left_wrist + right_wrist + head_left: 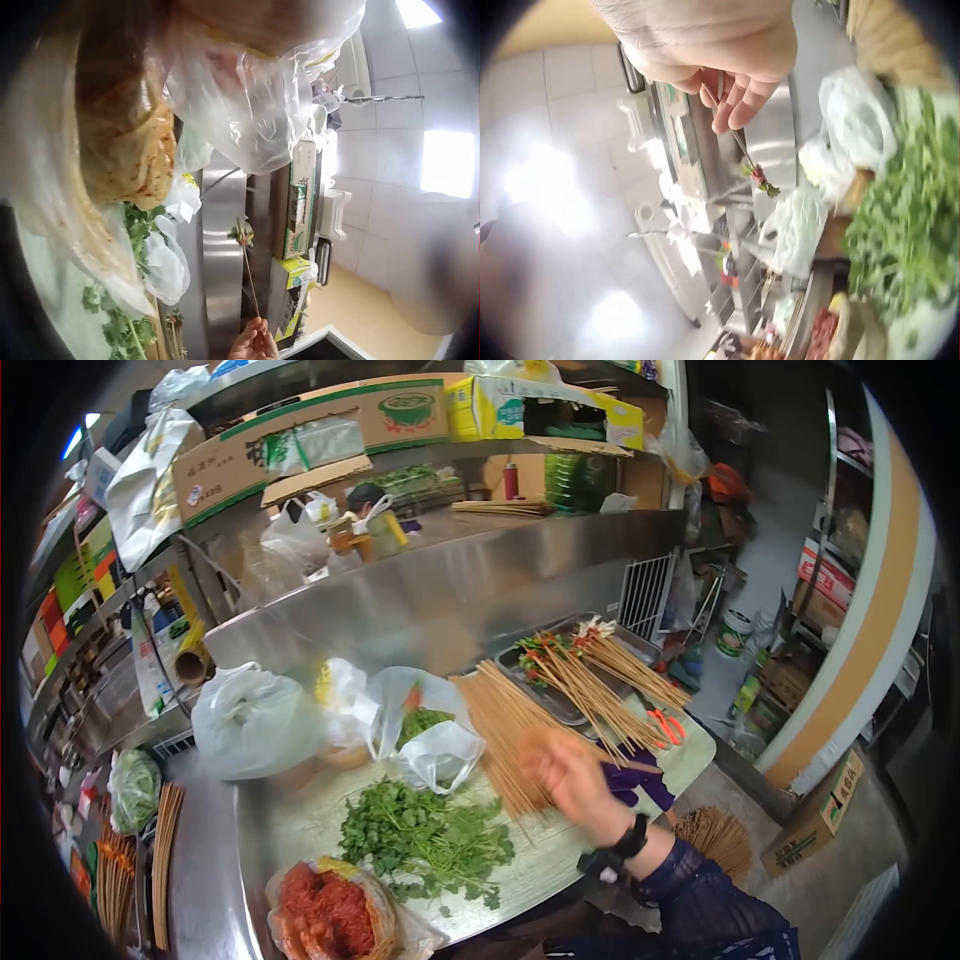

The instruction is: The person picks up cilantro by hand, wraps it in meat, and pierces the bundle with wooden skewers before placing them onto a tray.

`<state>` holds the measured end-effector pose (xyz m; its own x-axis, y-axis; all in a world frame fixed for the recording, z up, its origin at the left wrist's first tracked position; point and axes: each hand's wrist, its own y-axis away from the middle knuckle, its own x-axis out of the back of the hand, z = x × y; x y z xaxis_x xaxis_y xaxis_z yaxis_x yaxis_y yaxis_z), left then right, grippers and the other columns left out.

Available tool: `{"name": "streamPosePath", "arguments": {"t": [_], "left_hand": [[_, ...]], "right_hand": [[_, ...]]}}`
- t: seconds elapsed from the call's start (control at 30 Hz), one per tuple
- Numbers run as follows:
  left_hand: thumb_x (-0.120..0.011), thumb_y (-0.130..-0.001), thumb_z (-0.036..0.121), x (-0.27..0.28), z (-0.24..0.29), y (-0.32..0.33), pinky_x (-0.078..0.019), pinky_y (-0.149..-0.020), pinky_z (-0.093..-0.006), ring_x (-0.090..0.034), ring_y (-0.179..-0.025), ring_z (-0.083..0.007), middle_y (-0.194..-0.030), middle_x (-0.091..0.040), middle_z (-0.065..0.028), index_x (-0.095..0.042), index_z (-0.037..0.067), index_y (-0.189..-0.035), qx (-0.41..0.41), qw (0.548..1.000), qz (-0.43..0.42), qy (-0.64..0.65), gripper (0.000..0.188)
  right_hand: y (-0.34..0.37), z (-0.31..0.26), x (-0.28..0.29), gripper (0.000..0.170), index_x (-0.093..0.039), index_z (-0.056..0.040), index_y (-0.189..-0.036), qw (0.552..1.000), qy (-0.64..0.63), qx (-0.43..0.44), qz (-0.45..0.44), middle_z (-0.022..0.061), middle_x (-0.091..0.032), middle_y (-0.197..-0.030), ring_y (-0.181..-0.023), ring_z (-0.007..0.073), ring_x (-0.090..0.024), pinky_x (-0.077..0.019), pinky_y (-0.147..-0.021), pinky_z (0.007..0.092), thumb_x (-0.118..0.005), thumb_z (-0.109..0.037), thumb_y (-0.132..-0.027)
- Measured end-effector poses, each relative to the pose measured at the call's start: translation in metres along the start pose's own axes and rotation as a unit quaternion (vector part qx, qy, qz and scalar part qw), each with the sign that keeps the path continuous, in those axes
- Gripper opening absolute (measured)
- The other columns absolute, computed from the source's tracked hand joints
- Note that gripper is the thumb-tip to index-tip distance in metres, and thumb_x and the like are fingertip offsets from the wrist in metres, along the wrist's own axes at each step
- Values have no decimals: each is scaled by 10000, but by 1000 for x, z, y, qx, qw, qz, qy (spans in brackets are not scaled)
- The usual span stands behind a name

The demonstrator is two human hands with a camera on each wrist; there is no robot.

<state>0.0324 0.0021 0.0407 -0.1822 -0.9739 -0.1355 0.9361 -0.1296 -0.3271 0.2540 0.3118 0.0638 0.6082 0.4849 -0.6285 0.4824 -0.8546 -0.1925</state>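
Note:
In the head view my right hand [575, 780], blurred, is over a spread of bare wooden skewers [500, 725]. The right wrist view shows its fingers pinching a thin skewer [739, 141] tipped with a small red and green food piece [760, 180]. My left hand [270, 19] is outside the head view. Only blurred skin shows at the top of the left wrist view, with clear plastic [247, 120] hanging below it; its fingers are hidden. Near it stands a bag of red minced filling [325, 915], beside a heap of coriander [420, 835].
Behind the board are white plastic bags [250, 720]. At the back right a metal tray [560, 705] bears filled skewers [590, 670], with orange-handled scissors [667, 730] beside it. Purple cloth [640, 780] lies at the board's right edge. A steel panel [420, 605] rises behind.

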Motion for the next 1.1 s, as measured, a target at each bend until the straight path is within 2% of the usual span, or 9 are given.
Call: {"name": "streamPosePath", "arguments": {"t": [0.33, 0.5, 0.57, 0.6, 0.7, 0.73, 0.8, 1.03, 1.1], "left_hand": [[-544, -901, 105, -6, 7, 4, -364, -1000, -402, -461, -1167, -295, -1279, -505, -149, -584, -24, -1132, -9, 998, -4, -58, 267], [-558, -896, 106, -2, -4, -2, -373, -999, -404, -471, -1158, -289, -1284, -504, -151, -586, -20, -1147, -5, 999, -13, -52, 282], [-570, -892, 111, 2, -4, -1, -376, -1002, -390, -473, -1164, -281, -1296, -500, -155, -583, -16, -1155, 38, 998, -7, -50, 292], [-600, -889, 171, 7, -43, -10, -523, -655, -245, -599, -794, -143, -1055, -607, -73, -528, 8, -1198, 0, 997, 12, 79, 357], [-578, -892, 123, 27, -57, -4, -493, -708, -248, -582, -864, -143, -1121, -574, -84, -534, -9, -1170, 72, 995, -6, 62, 311], [-575, -874, 58, 9, -44, -4, -489, -596, -249, -569, -662, -127, -954, -637, -101, -562, -49, -1166, 25, 997, 42, 67, 311], [-571, -889, 79, 17, -53, -4, -494, -735, -260, -581, -921, -155, -1142, -573, -96, -544, -28, -1146, 43, 996, 37, 64, 280], [-573, -885, 56, 17, -58, -3, -443, -578, -222, -558, -627, -106, -889, -648, -107, -550, -59, -1120, 20, 996, 32, 81, 263], [-576, -884, 58, 17, -55, -2, -447, -586, -224, -561, -635, -108, -887, -648, -105, -554, -57, -1112, 28, 996, 23, 78, 256]], "right_hand": [[-162, -11, 130, 374, -427, -36, -1274, 945, -90, 97, 300, 141, -505, -1256, -1106, 251, -536, -435, -938, 348, -487, -211, -949], [-161, 6, 150, 458, -357, -68, -1322, 929, -173, 39, 324, 159, -531, -1206, -979, 244, -590, -499, -788, 328, -504, -269, -938], [-150, 10, 144, 372, -452, -47, -1228, 958, -141, -23, 249, 141, -605, -1061, -815, 177, -604, -505, -707, 279, -529, -254, -929], [-140, 12, 128, 332, -496, -33, -1185, 972, -122, -57, 190, 126, -627, -999, -749, 149, -602, -507, -675, 260, -540, -236, -926], [-97, 13, 61, 156, -611, -24, -1014, 991, 39, -113, 62, 81, -654, -897, -659, 74, -580, -491, -579, 201, -583, -124, -897], [-85, 20, 43, 160, -610, -23, -1017, 986, 82, -140, 29, 74, -655, -890, -653, 73, -579, -489, -573, 199, -587, -123, -894], [-67, 34, 12, 170, -610, -21, -1024, 969, 164, -178, -40, 60, -657, -877, -642, 70, -576, -485, -562, 195, -596, -121, -887], [-57, 118, -50, 166, -654, -38, -927, 877, 369, -218, -216, 60, -662, -817, -624, 118, -593, -480, -574, 221, -667, -167, -824], [-59, 139, -63, 199, -663, -28, -888, 807, 502, -90, -298, 77, -660, -794, -644, 164, -608, -484, -597, 265, -701, -190, -778]]}}
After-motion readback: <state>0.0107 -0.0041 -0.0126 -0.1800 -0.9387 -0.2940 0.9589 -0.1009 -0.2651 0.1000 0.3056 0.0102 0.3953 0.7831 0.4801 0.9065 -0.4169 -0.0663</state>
